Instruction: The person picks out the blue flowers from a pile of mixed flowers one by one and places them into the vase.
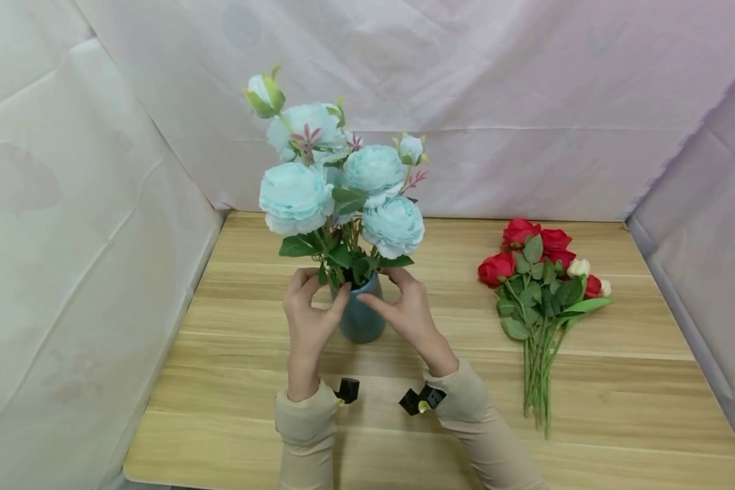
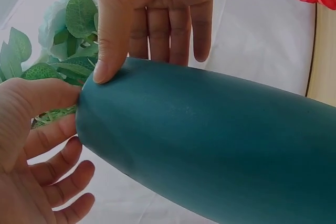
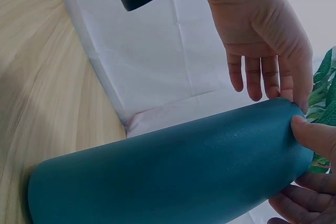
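A blue-green vase (image 1: 363,321) stands upright on the table, holding a bunch of pale blue artificial flowers (image 1: 297,196) with green leaves. At the left of its mouth my left hand (image 1: 309,316) pinches the rim between thumb and fingers. My right hand (image 1: 413,309) grips the rim from the other side, its thumb on the front. The two thumbs lie close together near the front of the rim. In the right wrist view, the vase (image 3: 168,169) has its foot on the wood. Leaves hide part of the mouth and the stems inside it.
Red roses (image 1: 497,269) with a few white buds lie in a bunch on the right of the wooden table (image 1: 447,435), stems towards me. Pale cloth (image 1: 496,88) hangs behind and at both sides. Black wrist cameras (image 1: 348,390) sit at both cuffs.
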The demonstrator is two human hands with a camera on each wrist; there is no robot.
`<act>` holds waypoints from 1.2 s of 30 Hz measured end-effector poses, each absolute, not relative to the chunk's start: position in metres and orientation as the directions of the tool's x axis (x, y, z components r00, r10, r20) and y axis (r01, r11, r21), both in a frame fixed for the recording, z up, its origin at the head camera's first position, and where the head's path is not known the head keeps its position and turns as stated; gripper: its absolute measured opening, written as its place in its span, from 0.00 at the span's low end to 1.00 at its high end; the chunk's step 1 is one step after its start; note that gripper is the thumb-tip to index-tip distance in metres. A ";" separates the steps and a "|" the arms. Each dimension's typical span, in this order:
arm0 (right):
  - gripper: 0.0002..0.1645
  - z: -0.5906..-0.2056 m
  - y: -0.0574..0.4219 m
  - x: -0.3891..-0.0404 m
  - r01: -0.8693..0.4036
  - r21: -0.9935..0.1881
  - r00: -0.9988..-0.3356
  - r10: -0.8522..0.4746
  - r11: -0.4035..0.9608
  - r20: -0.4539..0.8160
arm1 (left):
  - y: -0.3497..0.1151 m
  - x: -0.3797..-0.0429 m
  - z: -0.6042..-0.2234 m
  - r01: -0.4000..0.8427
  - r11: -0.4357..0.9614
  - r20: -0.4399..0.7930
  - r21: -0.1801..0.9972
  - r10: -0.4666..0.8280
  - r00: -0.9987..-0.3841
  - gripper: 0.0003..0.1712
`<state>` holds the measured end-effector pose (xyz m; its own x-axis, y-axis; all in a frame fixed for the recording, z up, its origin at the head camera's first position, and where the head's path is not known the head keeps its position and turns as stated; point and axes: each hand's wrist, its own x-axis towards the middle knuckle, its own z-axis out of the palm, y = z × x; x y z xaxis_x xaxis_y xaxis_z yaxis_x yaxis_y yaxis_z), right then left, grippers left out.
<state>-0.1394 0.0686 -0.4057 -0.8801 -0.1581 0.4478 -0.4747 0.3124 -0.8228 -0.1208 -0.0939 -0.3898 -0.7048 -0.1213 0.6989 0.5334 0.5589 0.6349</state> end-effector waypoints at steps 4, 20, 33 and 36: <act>0.30 -0.406 0.069 -0.139 -0.476 -0.822 -0.879 -0.160 0.313 0.449 | -0.093 -0.122 -0.391 0.544 0.556 0.710 0.629 -0.126 -0.693 0.03; 0.30 -0.405 0.069 -0.140 -0.470 -0.828 -0.883 -0.160 0.306 0.441 | -0.091 -0.117 -0.392 0.461 0.569 0.659 0.680 -0.200 -0.725 0.12; 0.30 -0.406 0.070 -0.140 -0.466 -0.824 -0.885 -0.163 0.323 0.437 | -0.085 -0.117 -0.390 0.490 0.530 0.693 0.692 -0.296 -0.658 0.12; 0.29 -0.406 0.070 -0.140 -0.471 -0.818 -0.882 -0.162 0.331 0.442 | -0.085 -0.117 -0.391 0.486 0.533 0.692 0.693 -0.302 -0.655 0.12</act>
